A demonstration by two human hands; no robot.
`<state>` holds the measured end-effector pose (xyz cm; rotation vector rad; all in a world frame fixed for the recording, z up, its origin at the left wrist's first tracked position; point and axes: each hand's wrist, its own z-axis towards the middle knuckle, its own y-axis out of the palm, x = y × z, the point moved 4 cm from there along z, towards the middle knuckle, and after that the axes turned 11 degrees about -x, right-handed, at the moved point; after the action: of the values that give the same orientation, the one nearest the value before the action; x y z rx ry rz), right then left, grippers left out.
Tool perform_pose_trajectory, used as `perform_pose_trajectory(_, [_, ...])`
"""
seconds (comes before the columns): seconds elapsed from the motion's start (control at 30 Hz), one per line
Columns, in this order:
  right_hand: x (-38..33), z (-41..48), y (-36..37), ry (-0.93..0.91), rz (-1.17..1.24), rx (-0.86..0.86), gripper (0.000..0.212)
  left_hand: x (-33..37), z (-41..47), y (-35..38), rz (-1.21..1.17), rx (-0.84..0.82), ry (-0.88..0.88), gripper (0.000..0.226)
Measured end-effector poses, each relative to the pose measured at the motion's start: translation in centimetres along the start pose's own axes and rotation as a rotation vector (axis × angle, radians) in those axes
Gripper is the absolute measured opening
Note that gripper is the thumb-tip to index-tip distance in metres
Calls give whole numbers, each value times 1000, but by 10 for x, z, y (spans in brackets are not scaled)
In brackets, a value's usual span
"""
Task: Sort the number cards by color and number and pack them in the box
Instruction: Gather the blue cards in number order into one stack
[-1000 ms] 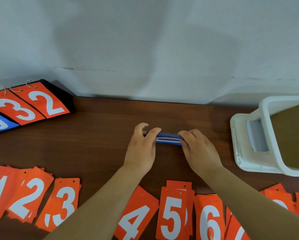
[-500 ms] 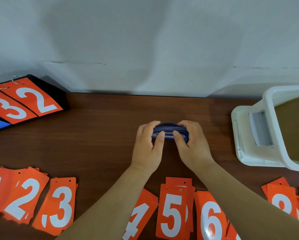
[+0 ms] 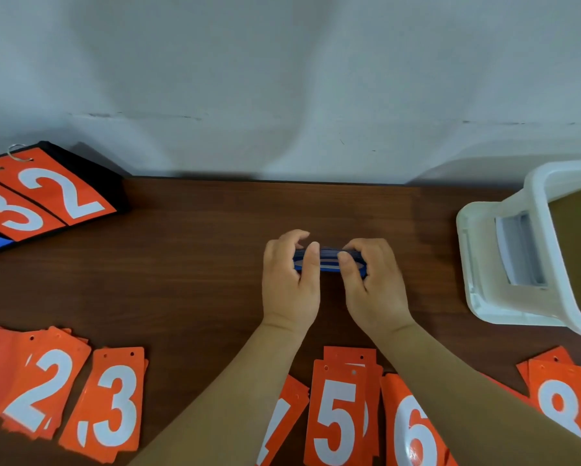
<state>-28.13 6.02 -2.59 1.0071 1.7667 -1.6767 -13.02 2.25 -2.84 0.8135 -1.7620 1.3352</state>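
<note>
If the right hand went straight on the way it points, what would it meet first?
The right hand points forward and leftward, gripping the blue card stack; the left hand, on the stack's other end, likely comes first; depth is unclear.

Plain indoor room, kind unclear, dark wooden table [image 3: 198,264] against bare pale wall [image 3: 282,79], white plastic box [image 3: 484,297]

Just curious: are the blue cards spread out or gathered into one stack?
Gathered: the left hand and right hand grip the blue cards as one tight stack, edge-on.
</note>
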Motion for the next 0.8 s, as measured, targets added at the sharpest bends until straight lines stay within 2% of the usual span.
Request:
perform_pose_trajectory(0.1, [-1, 5, 0, -4, 23, 46, 15, 0, -1, 1, 12, -10, 29, 43])
perform_pose_trajectory(0.23, [10, 6, 2, -43, -45, 8, 23, -8, -3, 0, 86, -49, 89, 38])
perform_pose_trajectory(0.37, [12, 8, 3, -36, -52, -22, 28, -10, -3, 4, 48, -60, 29, 33])
perform_pose_trajectory(0.47, [11, 8, 1, -57, -63, -59, 25, -8, 0, 3, 86, -107, 51, 32])
perform_pose_trajectory(0.63, [10, 10, -5, -59, -167, -169, 7, -10, 3, -14, 266, -246, 130, 20])
perform_pose_trajectory(0.8, [-15, -3, -27, -34, -155, -187, 5, 20, -7, -36, 271, -263, 169, 33])
